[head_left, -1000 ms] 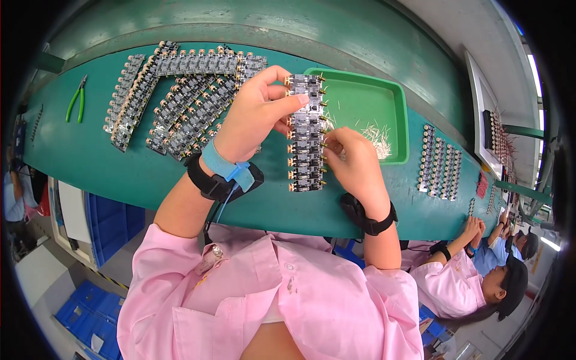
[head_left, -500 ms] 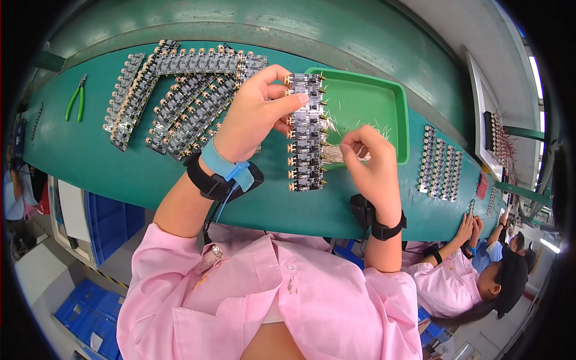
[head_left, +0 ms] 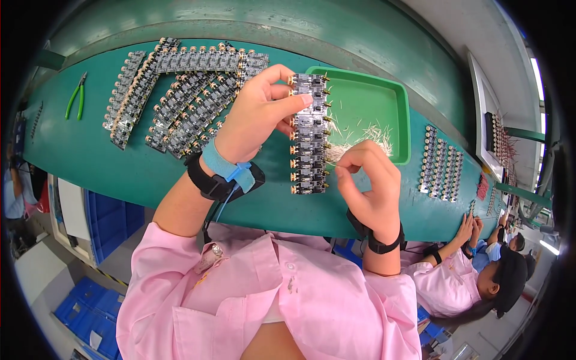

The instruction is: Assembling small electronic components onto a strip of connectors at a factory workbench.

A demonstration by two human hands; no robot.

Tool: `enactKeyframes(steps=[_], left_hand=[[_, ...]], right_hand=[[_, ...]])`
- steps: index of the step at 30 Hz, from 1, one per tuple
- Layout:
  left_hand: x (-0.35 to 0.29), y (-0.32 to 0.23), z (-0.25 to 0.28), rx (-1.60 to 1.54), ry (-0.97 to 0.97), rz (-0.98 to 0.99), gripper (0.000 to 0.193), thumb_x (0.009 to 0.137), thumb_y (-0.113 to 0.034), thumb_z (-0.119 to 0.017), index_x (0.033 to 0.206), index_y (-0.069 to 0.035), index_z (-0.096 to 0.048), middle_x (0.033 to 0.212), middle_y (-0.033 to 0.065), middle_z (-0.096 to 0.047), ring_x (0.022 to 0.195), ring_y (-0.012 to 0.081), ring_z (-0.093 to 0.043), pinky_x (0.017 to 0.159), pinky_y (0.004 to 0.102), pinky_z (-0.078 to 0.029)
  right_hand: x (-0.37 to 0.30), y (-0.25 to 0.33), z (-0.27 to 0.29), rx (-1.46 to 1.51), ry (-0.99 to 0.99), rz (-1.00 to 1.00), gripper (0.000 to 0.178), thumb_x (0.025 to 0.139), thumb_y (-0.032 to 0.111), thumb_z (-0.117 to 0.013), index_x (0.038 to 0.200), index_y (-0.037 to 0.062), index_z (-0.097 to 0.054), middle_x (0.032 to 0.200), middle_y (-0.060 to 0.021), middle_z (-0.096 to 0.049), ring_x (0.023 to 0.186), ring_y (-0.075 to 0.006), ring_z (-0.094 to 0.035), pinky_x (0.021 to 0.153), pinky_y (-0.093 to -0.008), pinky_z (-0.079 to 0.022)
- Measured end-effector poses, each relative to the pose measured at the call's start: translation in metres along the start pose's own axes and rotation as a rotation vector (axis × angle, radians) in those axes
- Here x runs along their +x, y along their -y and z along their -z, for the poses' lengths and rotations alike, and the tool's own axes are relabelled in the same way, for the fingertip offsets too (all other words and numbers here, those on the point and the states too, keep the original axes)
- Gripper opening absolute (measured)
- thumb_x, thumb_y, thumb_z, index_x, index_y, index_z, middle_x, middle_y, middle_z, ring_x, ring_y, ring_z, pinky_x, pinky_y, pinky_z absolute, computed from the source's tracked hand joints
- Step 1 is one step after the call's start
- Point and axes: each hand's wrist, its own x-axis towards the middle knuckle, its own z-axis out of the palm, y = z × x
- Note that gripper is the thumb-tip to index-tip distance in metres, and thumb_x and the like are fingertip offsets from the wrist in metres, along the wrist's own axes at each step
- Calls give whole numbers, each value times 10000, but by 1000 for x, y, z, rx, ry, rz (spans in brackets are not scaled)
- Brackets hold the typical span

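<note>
Hiding board strip (head_left: 310,135) (partly): left hand (head_left: 258,114)

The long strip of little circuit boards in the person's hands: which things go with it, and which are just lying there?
In use:
- left hand holding the long black strip of circuit boards
- right hand, fingers pinched beside the strip
- green plastic tray of thin metal pins

Lying about:
- green-handled pliers
- pile of circuit board strips
- row of board strips on the right

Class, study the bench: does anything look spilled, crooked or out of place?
Nothing is damaged. The circuit board strips at upper left lie fanned and overlapping, not squared, and loose thin pins are scattered in the green tray.
</note>
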Motion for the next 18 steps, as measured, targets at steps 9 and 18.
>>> enactKeyframes(steps=[9, 18], left_hand=[[-1, -1, 1, 24, 6, -3, 200, 804, -108, -607, 938, -53, -468, 690, 17, -588, 547, 58, -532, 463, 201, -450], [-1, -1, 0, 19, 3, -7, 206, 801, -111, -615, 932, -53, -467, 687, 14, -586, 544, 56, -529, 460, 198, -447]], right_hand=[[-2, 1, 1, 14, 34, -51, 145, 620, -91, -573, 720, -9, -508, 670, -72, -495, 585, -186, -488, 516, -268, -401], [-2, 2, 2, 31, 33, -86, 123, 637, -86, -572, 715, -12, -513, 668, -67, -503, 585, -160, -475, 541, -251, -389]])
